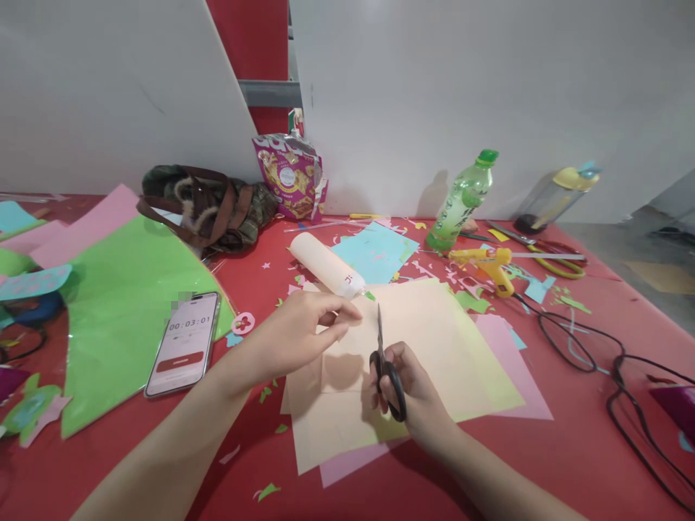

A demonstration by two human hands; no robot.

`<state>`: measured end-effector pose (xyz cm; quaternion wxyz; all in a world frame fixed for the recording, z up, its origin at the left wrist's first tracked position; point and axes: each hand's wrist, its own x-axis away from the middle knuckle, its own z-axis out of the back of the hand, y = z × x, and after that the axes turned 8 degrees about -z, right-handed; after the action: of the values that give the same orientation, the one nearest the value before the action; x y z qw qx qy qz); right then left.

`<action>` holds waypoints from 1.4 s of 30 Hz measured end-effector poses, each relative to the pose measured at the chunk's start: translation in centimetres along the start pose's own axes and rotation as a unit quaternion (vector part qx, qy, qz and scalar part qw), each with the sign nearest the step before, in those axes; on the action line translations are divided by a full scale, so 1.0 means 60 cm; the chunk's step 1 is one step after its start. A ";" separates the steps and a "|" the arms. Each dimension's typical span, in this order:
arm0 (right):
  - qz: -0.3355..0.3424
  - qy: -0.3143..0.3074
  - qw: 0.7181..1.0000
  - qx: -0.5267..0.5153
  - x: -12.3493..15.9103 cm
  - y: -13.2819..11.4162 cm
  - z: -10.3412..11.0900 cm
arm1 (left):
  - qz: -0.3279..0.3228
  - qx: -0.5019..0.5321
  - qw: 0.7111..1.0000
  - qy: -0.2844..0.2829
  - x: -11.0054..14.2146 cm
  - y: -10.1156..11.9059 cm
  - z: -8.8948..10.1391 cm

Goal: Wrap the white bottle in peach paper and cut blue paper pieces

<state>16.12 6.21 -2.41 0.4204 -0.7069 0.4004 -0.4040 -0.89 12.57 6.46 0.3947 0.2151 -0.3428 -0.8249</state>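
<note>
My right hand [415, 387] grips black-handled scissors [384, 369], blades pointing away from me and up over a cream paper sheet [423, 340]. My left hand [301, 329] pinches the edge of a cream paper piece just left of the blades, fingers pressed together. The cream sheet lies on a yellow sheet [489, 376] and a pink sheet [521, 383], all on the red table [570, 449]. A cream glue bottle [326, 265] lies on its side just beyond my left hand.
A phone [184, 344] showing a timer rests on a green sheet [119, 311] at left. A brown bag [206, 206], snack pouch [290, 177], green bottle [461, 202], yellow glue gun [489, 264] with black cable [613, 362], other scissors [543, 250] and paper scraps lie around.
</note>
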 end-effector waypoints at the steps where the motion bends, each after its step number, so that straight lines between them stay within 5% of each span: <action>1: -0.002 0.003 1.000 -0.001 0.000 -0.001 -0.001 | 0.003 -0.003 1.000 0.000 0.000 0.000 0.001; 12: -0.046 0.046 0.998 -0.011 0.004 -0.014 -0.012 | 0.023 -0.001 0.999 0.039 0.005 -0.007 0.010; 27: -0.004 -0.048 0.999 0.011 0.007 -0.001 0.002 | 0.028 0.019 0.997 0.070 0.003 -0.003 0.004; 42: 0.030 -0.029 0.999 0.009 0.001 0.004 0.002 | 0.029 0.038 0.997 0.066 -0.001 0.003 -0.009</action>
<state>16.21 6.09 -2.63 0.4507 -0.7021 0.4052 -0.3739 -0.45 12.31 6.24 0.4321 0.2740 -0.3531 -0.7833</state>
